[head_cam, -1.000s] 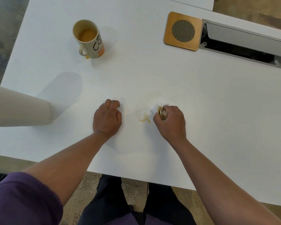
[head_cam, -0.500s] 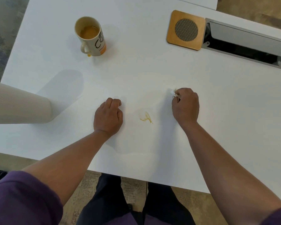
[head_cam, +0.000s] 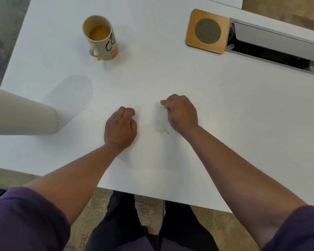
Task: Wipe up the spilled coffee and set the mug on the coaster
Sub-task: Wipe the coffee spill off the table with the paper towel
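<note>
Wiping step in hand. Right hand (head_cam: 182, 113) pinches white tissue (head_cam: 159, 115) mid-bench, beside coffee smear (head_cam: 163, 131). Left hand (head_cam: 120, 128) fisted, empty, resting on bench (head_cam: 225, 105). Mug (head_cam: 101, 38) at far left edge, drip at base; coaster (head_cam: 208, 31) far right. Next: swipe over smear, then drip.

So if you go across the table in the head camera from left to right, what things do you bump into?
Paper towel roll → mug → left hand → coffee spill → right hand, holding a white tissue → wooden coaster → open cable box.
</note>
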Demonstrator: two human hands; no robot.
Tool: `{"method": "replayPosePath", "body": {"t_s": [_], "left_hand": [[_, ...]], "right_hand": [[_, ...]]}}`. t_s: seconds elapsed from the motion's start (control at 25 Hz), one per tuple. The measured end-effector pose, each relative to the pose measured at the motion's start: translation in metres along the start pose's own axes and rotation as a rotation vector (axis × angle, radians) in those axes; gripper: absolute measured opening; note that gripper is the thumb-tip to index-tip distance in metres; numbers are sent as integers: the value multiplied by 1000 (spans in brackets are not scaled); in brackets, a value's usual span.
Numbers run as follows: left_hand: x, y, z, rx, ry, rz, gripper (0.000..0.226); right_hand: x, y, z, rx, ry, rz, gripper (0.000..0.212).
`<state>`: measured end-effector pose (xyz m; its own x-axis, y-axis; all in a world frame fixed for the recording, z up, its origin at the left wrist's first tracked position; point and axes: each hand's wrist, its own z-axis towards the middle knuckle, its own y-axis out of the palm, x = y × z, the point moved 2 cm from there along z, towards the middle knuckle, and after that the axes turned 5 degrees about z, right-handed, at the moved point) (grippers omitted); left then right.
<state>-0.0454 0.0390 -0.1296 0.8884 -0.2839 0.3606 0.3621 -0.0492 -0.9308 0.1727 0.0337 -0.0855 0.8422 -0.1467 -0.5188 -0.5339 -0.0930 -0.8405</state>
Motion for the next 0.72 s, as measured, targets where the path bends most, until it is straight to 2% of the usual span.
{"method": "replayPosePath", "body": {"t_s": [0.16, 0.28, 0.4, 0.56, 0.64, 0.72], "left_hand": [[0, 0, 0, 2, 6, 8, 20], [0, 0, 0, -6, -1, 11, 20], [0, 0, 0, -5, -4, 9, 20], [1, -2, 0, -17, -12, -1, 20], [1, -2, 0, -15, -10, 2, 21], [1, -1, -1, -12, -4, 9, 21]], "right_hand": [[-21, 18, -16, -188, -167, -100, 37], [-18, 18, -38, -267, -244, -122, 31], [-8, 14, -57, -333, -271, -162, 35], [9, 3, -67, -435, -210, -119, 38], [18, -9, -65, -460, -79, 103, 33], [31, -25, -60, -291, 115, 357, 29]]}}
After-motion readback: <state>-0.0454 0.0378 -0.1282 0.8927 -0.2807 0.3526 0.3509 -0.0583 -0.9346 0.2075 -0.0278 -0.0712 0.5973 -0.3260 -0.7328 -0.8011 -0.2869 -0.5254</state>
